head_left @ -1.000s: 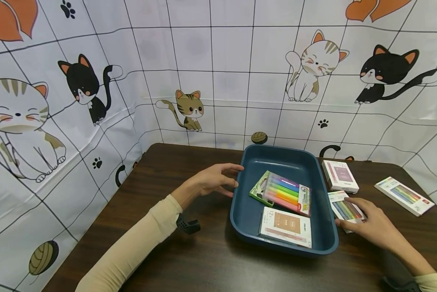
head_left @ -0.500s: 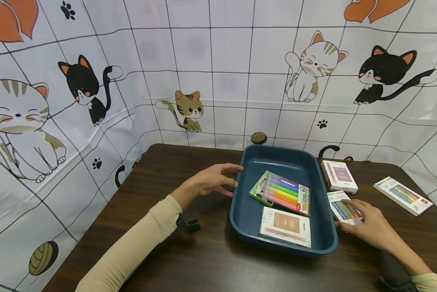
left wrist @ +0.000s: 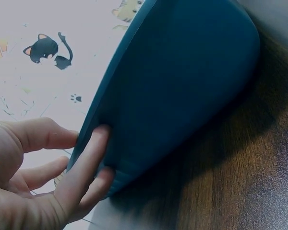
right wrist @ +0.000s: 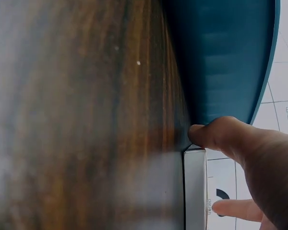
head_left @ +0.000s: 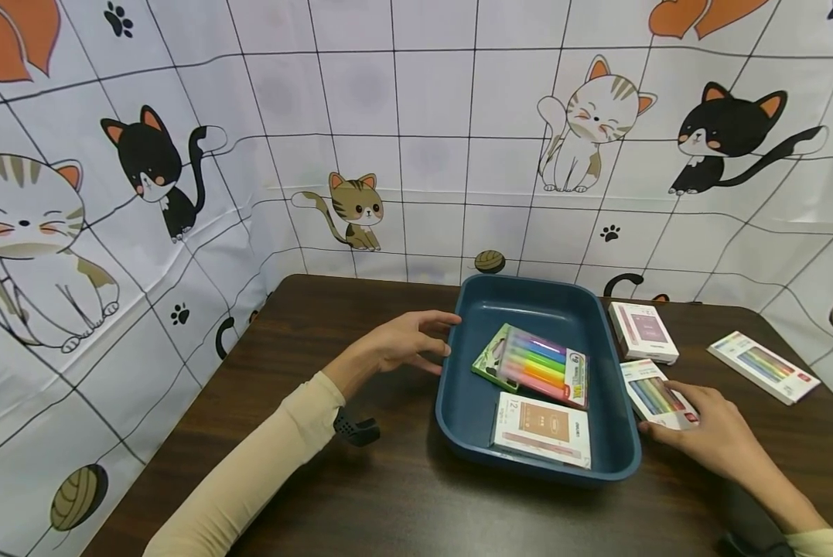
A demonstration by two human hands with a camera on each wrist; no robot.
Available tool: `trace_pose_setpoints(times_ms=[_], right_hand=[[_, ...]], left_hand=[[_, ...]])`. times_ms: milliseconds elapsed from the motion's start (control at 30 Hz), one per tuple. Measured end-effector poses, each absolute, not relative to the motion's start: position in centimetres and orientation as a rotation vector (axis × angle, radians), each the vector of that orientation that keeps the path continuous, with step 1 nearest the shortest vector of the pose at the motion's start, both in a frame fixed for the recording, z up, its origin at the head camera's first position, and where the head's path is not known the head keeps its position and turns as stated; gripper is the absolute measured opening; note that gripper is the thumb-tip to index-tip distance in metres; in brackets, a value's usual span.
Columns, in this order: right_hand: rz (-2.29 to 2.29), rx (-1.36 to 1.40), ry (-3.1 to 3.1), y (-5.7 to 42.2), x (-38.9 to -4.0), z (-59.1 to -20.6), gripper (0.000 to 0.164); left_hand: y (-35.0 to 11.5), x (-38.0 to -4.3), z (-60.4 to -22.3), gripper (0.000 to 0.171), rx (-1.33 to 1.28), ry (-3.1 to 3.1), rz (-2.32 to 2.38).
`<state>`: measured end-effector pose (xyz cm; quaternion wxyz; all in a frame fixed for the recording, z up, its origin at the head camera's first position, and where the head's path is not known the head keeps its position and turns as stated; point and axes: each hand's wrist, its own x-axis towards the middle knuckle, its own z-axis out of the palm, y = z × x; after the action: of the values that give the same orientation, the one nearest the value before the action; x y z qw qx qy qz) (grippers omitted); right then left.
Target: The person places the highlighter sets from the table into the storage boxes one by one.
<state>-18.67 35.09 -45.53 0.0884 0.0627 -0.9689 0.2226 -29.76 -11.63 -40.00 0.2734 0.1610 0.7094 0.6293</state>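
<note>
A dark blue plastic tray [head_left: 541, 290] stands on the table, with the fingertips of my left hand [head_left: 409, 340] touching its left side and rim. In the left wrist view, my left fingers [left wrist: 86, 158] lie loosely extended against the tray's outer wall [left wrist: 182, 62]. To the right of the tray, my right hand [head_left: 718, 433] grips a white box of colored pencils [head_left: 649, 391], thumb at its near left side and fingers over its right side. The right wrist view shows the thumb [right wrist: 221, 134] at the box's end [right wrist: 196, 187], beside the tray.
Inside the tray lie a clear pack of colored markers [head_left: 537, 363], a green-edged pack [head_left: 493, 360] under it, and a white and tan box [head_left: 541, 425]. A white and mauve box [head_left: 642, 331] stands behind the held box; another colored-pencil box [head_left: 764, 365] lies far right.
The pencil box has turned slightly under my right hand, and more of its printed front shows. My left hand stays at the tray. The head view has shifted a little.
</note>
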Motion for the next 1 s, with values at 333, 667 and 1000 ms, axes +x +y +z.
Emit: trace_pose_setpoints(times_ms=[333,667,1000], right_hand=[[0.613,0.082,-2.944,35.24,-18.02,-44.88,0.096],[0.614,0.073,-2.910,34.98,-17.88,-45.36,0.095],[0.643,0.088,-2.924,35.42,-18.12,-45.30,0.093]], left_hand=[[-11.72,-29.80,-40.13,0.065,0.431,1.916,1.686],[-11.70,-29.86,-40.09,0.067,0.442,1.919,1.682],[-11.66,-29.92,-40.19,0.065,0.441,1.924,1.685]])
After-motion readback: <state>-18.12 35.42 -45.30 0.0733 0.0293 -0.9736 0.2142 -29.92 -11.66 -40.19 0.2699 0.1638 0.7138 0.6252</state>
